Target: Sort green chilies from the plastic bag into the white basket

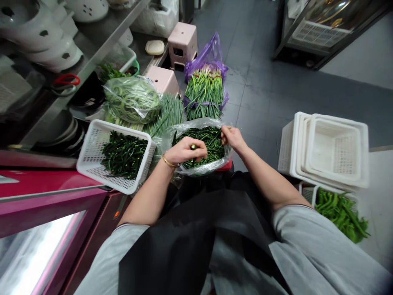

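Your L hand, mid-frame, has its grip closed on a dark green chilli, one end showing at the curled fingers; the hand's over the near L part of a clear bag. Your R hand is at the bag's R rim, grip clenched w/ fingertips together; can't tell if anything's btwn them. More dark green pods fill the bag, ctr of frame, & a bit of red shows under its lower R edge. L of ctr, a white basket holds a dark green heap, mostly piled toward its R side. Top ctr, a purple bag w/ bunched scallions is just beyond the clear bag. To its L: 2 pink stools & a bag of pale greens. Upper L, red-handled scissors hang by the shelf edge. R side of frame: stacked white baskets on the grey floor, w/ lighter green peppers just below them, lower R.
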Tool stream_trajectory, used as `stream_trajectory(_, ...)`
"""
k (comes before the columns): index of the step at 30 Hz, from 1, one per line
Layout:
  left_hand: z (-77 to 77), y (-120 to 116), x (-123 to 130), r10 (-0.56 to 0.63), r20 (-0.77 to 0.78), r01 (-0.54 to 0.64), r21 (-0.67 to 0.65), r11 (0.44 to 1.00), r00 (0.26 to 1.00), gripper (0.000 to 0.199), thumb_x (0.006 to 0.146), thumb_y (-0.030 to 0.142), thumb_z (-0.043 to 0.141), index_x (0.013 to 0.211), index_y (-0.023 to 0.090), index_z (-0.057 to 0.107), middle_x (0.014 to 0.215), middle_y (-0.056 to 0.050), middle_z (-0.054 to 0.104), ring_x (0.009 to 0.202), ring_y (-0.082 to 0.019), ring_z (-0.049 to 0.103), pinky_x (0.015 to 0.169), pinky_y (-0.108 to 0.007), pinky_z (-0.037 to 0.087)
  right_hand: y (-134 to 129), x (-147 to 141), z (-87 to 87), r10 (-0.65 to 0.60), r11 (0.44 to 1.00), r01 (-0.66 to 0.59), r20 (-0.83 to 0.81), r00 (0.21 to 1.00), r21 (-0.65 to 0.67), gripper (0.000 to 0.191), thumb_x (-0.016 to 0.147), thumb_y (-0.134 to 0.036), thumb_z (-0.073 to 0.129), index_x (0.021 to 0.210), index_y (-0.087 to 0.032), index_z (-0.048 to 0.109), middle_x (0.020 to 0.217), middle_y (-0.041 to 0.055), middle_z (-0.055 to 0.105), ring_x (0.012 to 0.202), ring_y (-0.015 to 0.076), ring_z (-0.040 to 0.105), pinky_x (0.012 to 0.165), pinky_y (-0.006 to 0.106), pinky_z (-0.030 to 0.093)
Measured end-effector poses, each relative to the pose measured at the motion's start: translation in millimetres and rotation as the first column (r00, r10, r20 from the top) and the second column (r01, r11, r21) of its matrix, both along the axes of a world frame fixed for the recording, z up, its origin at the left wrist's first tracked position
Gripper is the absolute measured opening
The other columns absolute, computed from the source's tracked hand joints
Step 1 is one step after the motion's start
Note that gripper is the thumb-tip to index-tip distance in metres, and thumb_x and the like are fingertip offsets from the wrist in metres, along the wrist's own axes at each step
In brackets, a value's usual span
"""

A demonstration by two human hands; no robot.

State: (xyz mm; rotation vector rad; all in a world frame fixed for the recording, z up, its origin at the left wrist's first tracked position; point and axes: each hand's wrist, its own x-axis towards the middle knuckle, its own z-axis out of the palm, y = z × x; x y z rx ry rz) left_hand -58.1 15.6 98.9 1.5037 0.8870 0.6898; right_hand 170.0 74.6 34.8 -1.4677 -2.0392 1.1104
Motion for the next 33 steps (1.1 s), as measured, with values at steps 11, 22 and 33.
stream_trajectory(11, -92.4, 20, 65, 0.213, -0.641, 0.040, 0.357, 0.933, 0.737, 0.012, 0.076, 0.022, 0.065, 0.084, 0.017, 0.071, 0.083, -0.009, 0.068, 0.081, -0.021, 0.063, 0.076, -0.030, 0.046, -18, 11, -17.1, 0.275, 0.816, -0.543, 0.691, 0.669, 0.200, 0.033, 0.095, -0.031, 0.041, 0.100, -0.011, 0.066, 0.099, 0.0153, 0.062, 0.096, 0.0254, 0.050, 0.080, 0.034, 0.034)
stream_trajectory(22, -82.1, 21, 23, 0.410, 0.115, -0.290, -0.538, 0.792, 0.905, 0.033, 0.062, 0.037, 0.071, 0.070, 0.019, 0.045, 0.060, 0.004, 0.051, 0.043, -0.006, 0.037, 0.040, -0.019, 0.023, 37, 0, -29.9, 0.301, 0.771, -0.617, 0.762, 0.573, 0.159, 0.037, 0.095, -0.022, 0.033, 0.100, -0.013, 0.068, 0.116, 0.0179, 0.059, 0.110, 0.0298, 0.046, 0.089, 0.041, 0.030)
stream_trajectory(33, -108.5, 48, 48, 0.331, -0.495, -0.168, 0.344, 0.924, 0.803, 0.014, 0.073, 0.028, 0.065, 0.078, 0.016, 0.069, 0.077, -0.008, 0.068, 0.071, -0.019, 0.058, 0.071, -0.030, 0.042, 28, -8, 4.1, 0.426, 0.661, -0.735, 0.730, 0.534, 0.151, 0.029, 0.089, -0.018, 0.042, 0.093, -0.009, 0.069, 0.085, 0.0166, 0.071, 0.085, 0.0239, 0.059, 0.082, 0.036, 0.033)
